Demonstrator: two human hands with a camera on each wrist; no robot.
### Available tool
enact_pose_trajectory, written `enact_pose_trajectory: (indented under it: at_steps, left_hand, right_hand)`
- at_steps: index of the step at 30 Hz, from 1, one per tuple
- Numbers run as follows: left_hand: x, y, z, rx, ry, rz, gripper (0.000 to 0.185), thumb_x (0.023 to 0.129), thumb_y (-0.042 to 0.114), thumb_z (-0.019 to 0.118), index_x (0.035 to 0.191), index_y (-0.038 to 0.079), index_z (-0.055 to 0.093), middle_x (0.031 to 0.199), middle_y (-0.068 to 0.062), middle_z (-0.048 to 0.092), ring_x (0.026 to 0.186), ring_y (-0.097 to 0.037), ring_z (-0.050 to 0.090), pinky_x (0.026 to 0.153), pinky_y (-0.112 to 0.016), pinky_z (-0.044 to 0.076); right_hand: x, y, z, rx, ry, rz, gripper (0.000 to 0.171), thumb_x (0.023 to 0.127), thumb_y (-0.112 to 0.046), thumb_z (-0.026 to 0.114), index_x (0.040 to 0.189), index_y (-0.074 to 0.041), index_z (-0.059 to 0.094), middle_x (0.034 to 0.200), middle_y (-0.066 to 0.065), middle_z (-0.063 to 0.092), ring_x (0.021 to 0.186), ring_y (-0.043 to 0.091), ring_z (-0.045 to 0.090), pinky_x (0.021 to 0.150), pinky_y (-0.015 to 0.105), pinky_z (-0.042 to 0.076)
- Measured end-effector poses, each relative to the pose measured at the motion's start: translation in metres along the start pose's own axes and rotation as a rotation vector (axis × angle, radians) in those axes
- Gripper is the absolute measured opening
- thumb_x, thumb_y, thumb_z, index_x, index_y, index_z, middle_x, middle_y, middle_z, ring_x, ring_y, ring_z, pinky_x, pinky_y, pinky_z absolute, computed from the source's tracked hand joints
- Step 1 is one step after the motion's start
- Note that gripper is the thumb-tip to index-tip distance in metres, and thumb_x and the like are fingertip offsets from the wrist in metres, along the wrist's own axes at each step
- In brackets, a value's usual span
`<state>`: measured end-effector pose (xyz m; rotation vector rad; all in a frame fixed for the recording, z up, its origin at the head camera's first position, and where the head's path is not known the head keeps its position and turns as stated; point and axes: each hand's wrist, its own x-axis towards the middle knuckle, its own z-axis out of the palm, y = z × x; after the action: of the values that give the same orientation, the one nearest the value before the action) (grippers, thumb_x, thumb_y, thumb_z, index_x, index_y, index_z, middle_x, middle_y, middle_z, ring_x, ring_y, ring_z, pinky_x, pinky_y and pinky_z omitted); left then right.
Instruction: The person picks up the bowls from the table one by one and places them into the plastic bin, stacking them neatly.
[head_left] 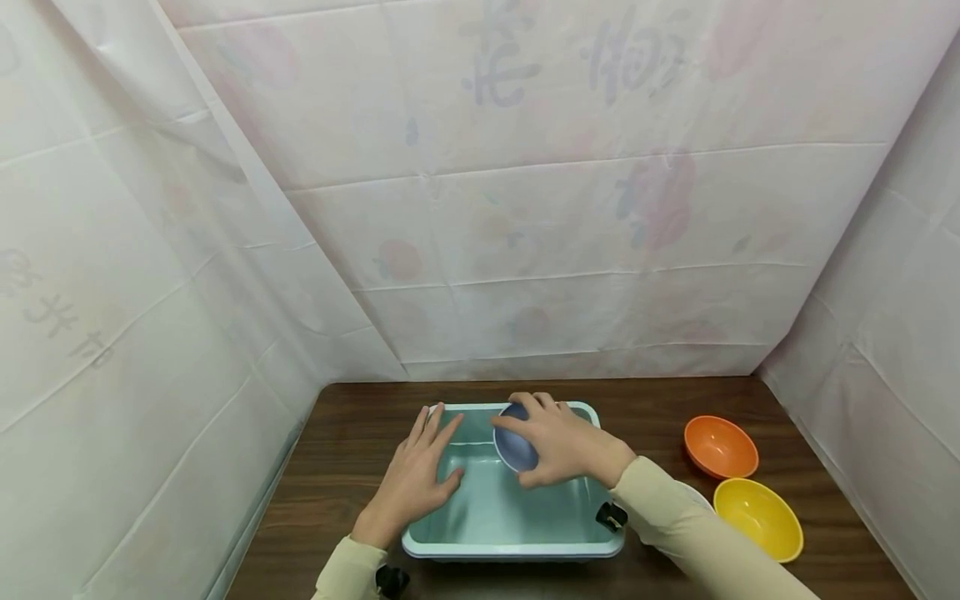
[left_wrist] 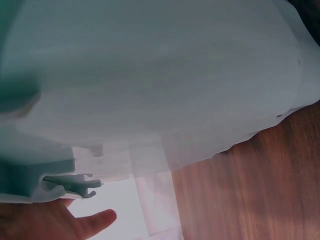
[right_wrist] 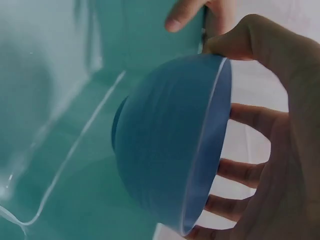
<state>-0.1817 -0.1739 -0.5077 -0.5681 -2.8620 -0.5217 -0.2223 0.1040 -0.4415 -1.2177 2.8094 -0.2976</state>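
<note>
The blue bowl (head_left: 516,448) is tipped on its side over the teal tub (head_left: 510,546), grasped by the right hand (head_left: 564,443); the left hand (head_left: 417,479) rests flat on the tub's left rim, fingers straight; orange bowl (head_left: 720,447) and yellow bowl (head_left: 757,517) sit on the table (head_left: 337,467) to the right.

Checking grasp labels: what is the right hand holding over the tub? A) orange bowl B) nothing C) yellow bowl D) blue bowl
D: the right hand grips the blue bowl by its rim, tilted on its side over the teal tub; the orange bowl and yellow bowl sit on the table to the right.
</note>
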Motion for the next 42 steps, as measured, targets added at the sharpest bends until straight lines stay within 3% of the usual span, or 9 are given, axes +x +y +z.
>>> enact_pose_trajectory:
  at_steps: [10, 19, 27, 33, 42]
  left_hand:
    - [0.0, 0.001, 0.0, 0.008, -0.035, -0.014, 0.082, 0.093, 0.039, 0.074, 0.163, 0.025, 0.034, 0.173, -0.009, 0.018, 0.16, -0.037, 0.013, 0.093, -0.066, 0.053]
    - [-0.001, 0.002, 0.001, -0.002, -0.049, -0.028, 0.081, 0.093, 0.033, 0.075, 0.162, 0.024, 0.035, 0.173, -0.009, 0.018, 0.16, -0.036, 0.012, 0.088, -0.066, 0.054]
    - [-0.001, 0.001, 0.0, 0.019, -0.048, -0.008, 0.082, 0.091, 0.026, 0.077, 0.162, 0.022, 0.035, 0.172, -0.01, 0.018, 0.16, -0.037, 0.013, 0.073, -0.047, 0.056]
    - [-0.001, 0.0, 0.0, 0.048, -0.048, -0.006, 0.082, 0.089, 0.018, 0.075, 0.162, 0.022, 0.035, 0.172, -0.01, 0.018, 0.16, -0.036, 0.014, 0.058, -0.027, 0.042]
    - [0.0, 0.0, -0.001, 0.042, -0.042, 0.001, 0.082, 0.089, 0.015, 0.074, 0.161, 0.021, 0.037, 0.172, -0.01, 0.019, 0.16, -0.036, 0.014, 0.055, -0.023, 0.037]
  right_hand:
    - [0.007, -0.007, 0.013, -0.011, -0.026, -0.057, 0.081, 0.081, -0.055, 0.076, 0.154, -0.038, 0.045, 0.159, 0.01, 0.036, 0.135, 0.031, 0.043, 0.09, 0.055, 0.053]
    - [0.016, -0.009, 0.032, -0.081, -0.075, -0.087, 0.083, 0.081, -0.061, 0.075, 0.155, -0.042, 0.042, 0.158, 0.011, 0.04, 0.135, 0.031, 0.047, 0.09, 0.054, 0.056]
    - [0.02, -0.009, 0.046, -0.123, -0.129, -0.076, 0.084, 0.081, -0.062, 0.076, 0.156, -0.045, 0.04, 0.158, 0.009, 0.039, 0.135, 0.031, 0.048, 0.09, 0.053, 0.057]
    - [0.026, -0.012, 0.052, -0.135, -0.171, -0.073, 0.082, 0.082, -0.059, 0.078, 0.154, -0.044, 0.043, 0.155, 0.009, 0.041, 0.131, 0.031, 0.051, 0.088, 0.051, 0.058]
    - [0.033, -0.015, 0.061, -0.157, -0.225, -0.066, 0.083, 0.082, -0.059, 0.078, 0.155, -0.04, 0.044, 0.156, 0.011, 0.041, 0.133, 0.032, 0.051, 0.093, 0.051, 0.057]
